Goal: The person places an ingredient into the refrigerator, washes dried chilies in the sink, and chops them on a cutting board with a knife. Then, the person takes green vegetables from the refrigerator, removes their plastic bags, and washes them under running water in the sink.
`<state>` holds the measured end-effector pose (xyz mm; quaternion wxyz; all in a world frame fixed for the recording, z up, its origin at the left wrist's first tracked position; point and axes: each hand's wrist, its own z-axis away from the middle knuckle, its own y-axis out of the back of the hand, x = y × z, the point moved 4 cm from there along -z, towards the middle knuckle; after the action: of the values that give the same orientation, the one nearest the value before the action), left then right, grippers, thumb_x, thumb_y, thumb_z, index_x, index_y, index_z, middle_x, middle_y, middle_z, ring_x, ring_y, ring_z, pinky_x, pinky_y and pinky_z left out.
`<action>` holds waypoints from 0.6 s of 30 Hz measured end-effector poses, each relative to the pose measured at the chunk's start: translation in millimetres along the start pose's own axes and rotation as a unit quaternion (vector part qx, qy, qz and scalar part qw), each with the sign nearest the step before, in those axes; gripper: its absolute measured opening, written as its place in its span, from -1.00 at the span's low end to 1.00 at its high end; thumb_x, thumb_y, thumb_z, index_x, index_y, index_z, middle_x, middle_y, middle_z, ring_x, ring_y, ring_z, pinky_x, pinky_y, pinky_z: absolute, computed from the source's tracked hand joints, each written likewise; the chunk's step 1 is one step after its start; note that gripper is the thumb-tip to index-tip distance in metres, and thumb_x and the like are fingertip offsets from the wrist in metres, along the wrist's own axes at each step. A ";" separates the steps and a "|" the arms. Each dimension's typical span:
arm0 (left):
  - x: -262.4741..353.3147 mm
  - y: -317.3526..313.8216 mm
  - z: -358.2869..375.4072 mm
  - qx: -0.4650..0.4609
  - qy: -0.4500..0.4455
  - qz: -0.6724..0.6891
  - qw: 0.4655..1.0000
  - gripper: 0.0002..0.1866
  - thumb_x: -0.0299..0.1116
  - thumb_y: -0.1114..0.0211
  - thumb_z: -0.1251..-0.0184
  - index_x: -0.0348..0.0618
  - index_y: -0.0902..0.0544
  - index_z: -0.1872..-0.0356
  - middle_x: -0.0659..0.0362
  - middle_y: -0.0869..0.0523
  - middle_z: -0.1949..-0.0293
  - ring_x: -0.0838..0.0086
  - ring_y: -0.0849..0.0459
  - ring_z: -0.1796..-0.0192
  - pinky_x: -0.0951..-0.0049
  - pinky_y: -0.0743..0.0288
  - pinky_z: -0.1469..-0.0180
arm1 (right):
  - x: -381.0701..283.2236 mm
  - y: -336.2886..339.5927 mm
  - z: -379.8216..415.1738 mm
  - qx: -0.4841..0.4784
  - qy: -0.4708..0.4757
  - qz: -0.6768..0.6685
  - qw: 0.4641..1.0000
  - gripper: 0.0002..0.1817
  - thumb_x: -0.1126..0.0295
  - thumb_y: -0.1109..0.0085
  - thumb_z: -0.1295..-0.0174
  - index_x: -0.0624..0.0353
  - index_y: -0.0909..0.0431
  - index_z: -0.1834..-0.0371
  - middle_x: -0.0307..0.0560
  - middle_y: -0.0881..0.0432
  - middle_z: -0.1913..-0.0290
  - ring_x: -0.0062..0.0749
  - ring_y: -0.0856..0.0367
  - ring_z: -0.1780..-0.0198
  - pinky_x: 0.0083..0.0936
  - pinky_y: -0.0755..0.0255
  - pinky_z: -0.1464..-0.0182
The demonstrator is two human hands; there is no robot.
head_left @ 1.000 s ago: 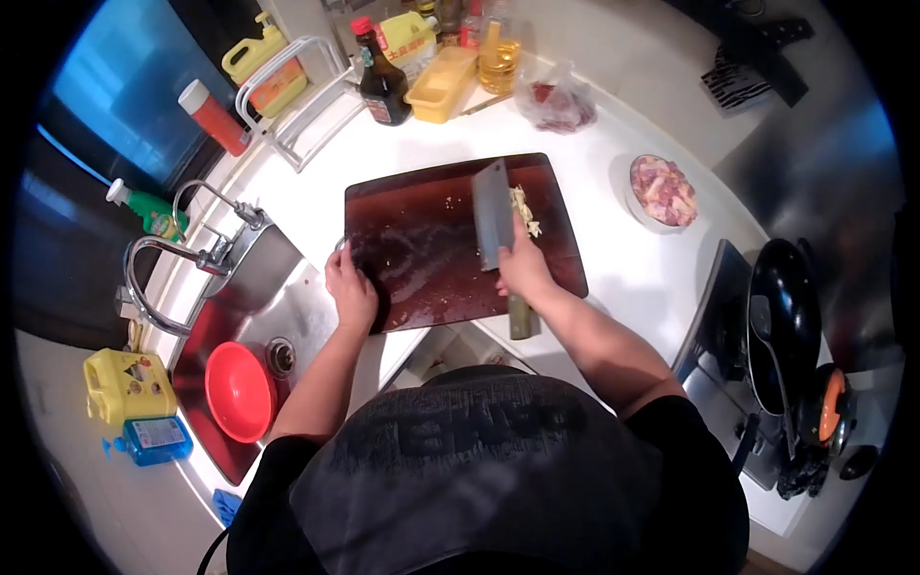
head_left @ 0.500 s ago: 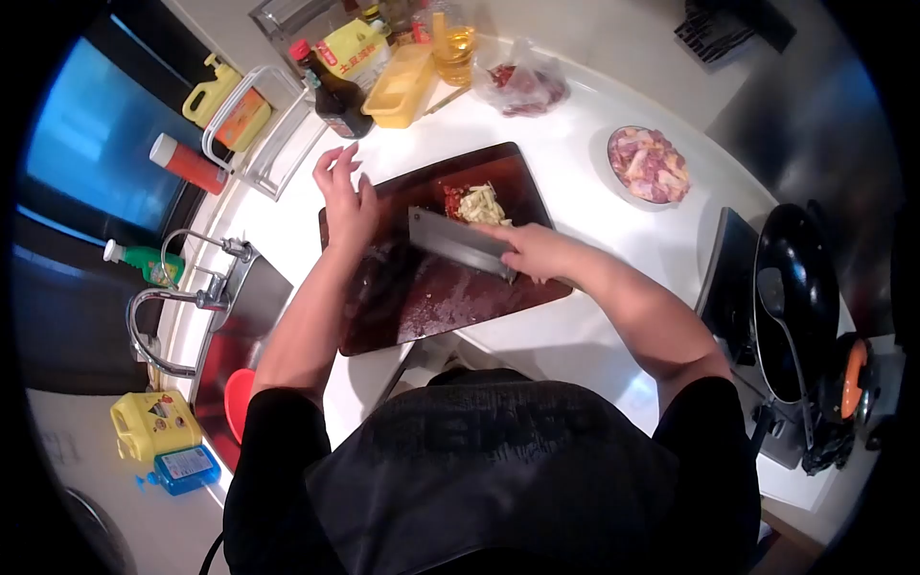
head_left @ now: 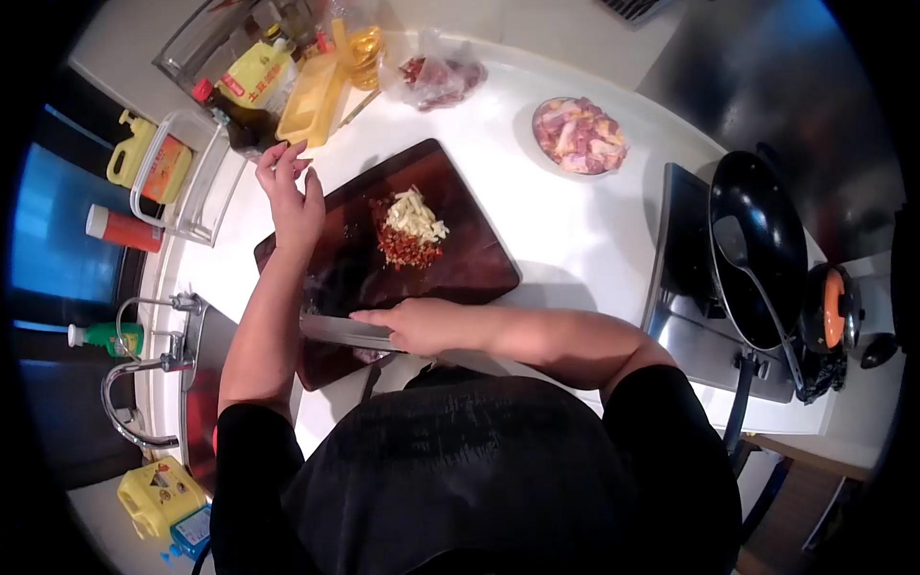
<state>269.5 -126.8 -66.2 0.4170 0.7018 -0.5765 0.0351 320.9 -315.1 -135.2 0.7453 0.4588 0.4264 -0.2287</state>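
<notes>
My right hand (head_left: 414, 324) grips a cleaver (head_left: 337, 331), its wide blade pointing left across the near part of the dark red-brown cutting board (head_left: 450, 264). My left hand (head_left: 293, 196) is raised by the board's far left edge, fingers loosely bent and apart, holding nothing. On the board lies a pile of chopped red chili (head_left: 407, 249), with pale cut pieces (head_left: 415, 213), perhaps garlic or ginger, heaped against its far side. The cleaver is well apart from this pile. My left forearm hides the board's left side, and the handle is covered by my right hand.
A bowl of raw meat pieces (head_left: 580, 136) stands at the back right, with a plastic bag (head_left: 436, 75) left of it. A yellow container (head_left: 314, 101) and dark sauce bottle (head_left: 235, 120) stand beyond my left hand. A wok (head_left: 762, 244) is right, a faucet (head_left: 144, 369) left.
My right hand has drawn the cleaver from beside the chopped pile toward my body, exposing more red chili. My left hand stays raised and open. The whole view has turned and shifted.
</notes>
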 end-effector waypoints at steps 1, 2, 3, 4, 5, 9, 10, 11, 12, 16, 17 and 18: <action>-3.4 1.2 3.1 -0.001 0.002 0.005 1.000 -0.59 -0.69 -0.04 -0.06 -0.17 -0.42 0.01 -0.01 -0.21 -0.05 0.38 -0.45 0.14 0.49 -0.41 0.04 | 4.5 -1.4 -1.7 -0.013 -0.008 -0.019 1.000 -0.35 0.45 0.14 -0.05 -0.16 -0.11 -0.31 0.15 -0.59 0.36 -0.10 -0.59 0.42 -0.25 -0.44 0.28; -7.3 5.4 6.3 0.001 0.006 0.005 1.000 -0.59 -0.69 -0.04 -0.06 -0.16 -0.42 0.01 -0.01 -0.21 -0.05 0.38 -0.46 0.15 0.48 -0.41 0.04 | 6.6 2.5 -1.5 -0.030 -0.013 -0.036 0.999 -0.35 0.45 0.15 -0.04 -0.16 -0.12 -0.31 0.15 -0.59 0.37 -0.12 -0.60 0.45 -0.27 -0.45 0.30; -8.6 9.2 8.7 0.003 0.016 -0.001 1.000 -0.60 -0.68 -0.05 -0.06 -0.16 -0.43 0.01 -0.01 -0.21 -0.05 0.39 -0.47 0.18 0.47 -0.41 0.04 | 9.5 10.5 2.7 -0.057 -0.040 -0.068 0.995 -0.33 0.47 0.14 -0.03 -0.16 -0.11 -0.31 0.15 -0.59 0.37 -0.15 -0.60 0.47 -0.29 -0.45 0.33; -9.2 13.5 10.5 0.003 0.020 -0.012 1.000 -0.60 -0.67 -0.06 -0.06 -0.16 -0.43 0.02 0.00 -0.21 -0.05 0.41 -0.48 0.19 0.47 -0.41 0.04 | 12.6 20.9 4.4 -0.038 -0.033 -0.021 0.999 -0.34 0.45 0.13 -0.06 -0.18 -0.09 -0.32 0.14 -0.59 0.38 -0.18 -0.60 0.49 -0.32 -0.45 0.36; -12.0 17.0 12.9 0.009 0.033 -0.005 0.999 -0.60 -0.67 -0.07 -0.06 -0.16 -0.43 0.02 0.00 -0.21 -0.05 0.41 -0.48 0.20 0.47 -0.41 0.04 | 27.0 25.8 2.7 -0.024 -0.042 0.017 0.999 -0.36 0.40 0.09 -0.10 -0.20 -0.07 -0.32 0.13 -0.59 0.40 -0.19 -0.59 0.47 -0.35 -0.45 0.36; -13.6 29.2 24.8 0.010 0.053 -0.017 0.998 -0.62 -0.67 -0.07 -0.04 -0.17 -0.44 0.05 0.02 -0.20 -0.04 0.42 -0.48 0.21 0.46 -0.41 0.02 | 28.3 76.8 20.4 0.071 -0.114 0.096 0.986 -0.38 0.46 0.08 -0.15 -0.19 -0.09 -0.32 0.16 -0.58 0.31 0.01 -0.56 0.35 -0.24 -0.43 0.25; -13.5 30.3 28.3 0.008 0.060 -0.015 0.998 -0.62 -0.67 -0.06 -0.04 -0.17 -0.44 0.05 0.03 -0.20 -0.04 0.42 -0.47 0.20 0.45 -0.41 0.02 | 21.9 86.5 24.8 0.094 -0.133 0.105 0.981 -0.34 0.48 0.07 -0.11 -0.18 -0.05 -0.33 0.15 -0.58 0.30 0.00 -0.56 0.33 -0.23 -0.43 0.24; -12.3 31.0 31.4 0.008 0.066 -0.010 0.998 -0.62 -0.67 -0.05 -0.04 -0.18 -0.44 0.05 0.03 -0.20 -0.04 0.41 -0.47 0.20 0.45 -0.41 0.02 | 28.6 87.1 23.8 0.117 -0.111 0.132 0.978 -0.33 0.51 0.08 -0.10 -0.18 -0.05 -0.33 0.13 -0.58 0.30 -0.02 -0.57 0.33 -0.24 -0.44 0.24; -12.8 31.1 35.0 0.006 0.074 -0.008 0.997 -0.62 -0.66 -0.05 -0.05 -0.18 -0.44 0.05 0.03 -0.20 -0.04 0.41 -0.46 0.20 0.45 -0.41 0.03 | 34.2 86.4 22.4 0.141 -0.091 0.159 0.973 -0.31 0.54 0.09 -0.08 -0.17 -0.05 -0.33 0.12 -0.58 0.31 -0.03 -0.57 0.32 -0.25 -0.45 0.25; -8.5 28.6 41.3 -0.007 0.075 0.003 0.997 -0.64 -0.67 -0.03 -0.02 -0.19 -0.47 0.09 -0.01 -0.30 -0.06 0.24 -0.48 0.09 0.39 -0.40 0.00 | 1.2 56.3 29.4 0.084 -0.118 0.364 0.920 -0.33 0.57 0.17 -0.08 -0.19 -0.08 -0.33 0.15 -0.51 0.12 -0.11 -0.58 0.38 -0.30 -0.50 0.35; -8.5 21.5 40.8 -0.050 0.023 -0.017 0.998 -0.65 -0.67 -0.02 -0.02 -0.21 -0.48 0.10 -0.03 -0.36 -0.04 0.18 -0.47 0.04 0.36 -0.37 -0.04 | -0.4 39.4 30.6 0.090 -0.095 0.393 0.910 -0.32 0.55 0.14 -0.06 -0.19 -0.09 -0.32 0.18 -0.45 0.04 -0.08 -0.58 0.34 -0.31 -0.50 0.36; -9.3 12.7 40.0 -0.094 -0.030 -0.037 0.994 -0.66 -0.66 -0.01 -0.02 -0.22 -0.48 0.12 -0.05 -0.42 -0.02 0.12 -0.45 -0.02 0.33 -0.35 -0.08 | 4.2 22.8 30.6 0.097 -0.072 0.422 0.899 -0.31 0.53 0.10 -0.05 -0.20 -0.10 -0.32 0.20 -0.39 -0.04 -0.06 -0.57 0.31 -0.33 -0.51 0.36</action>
<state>238.5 -144.4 -90.2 0.4644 0.6813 -0.5631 -0.0557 352.8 -331.0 -121.0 0.7525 0.6478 0.1139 0.0345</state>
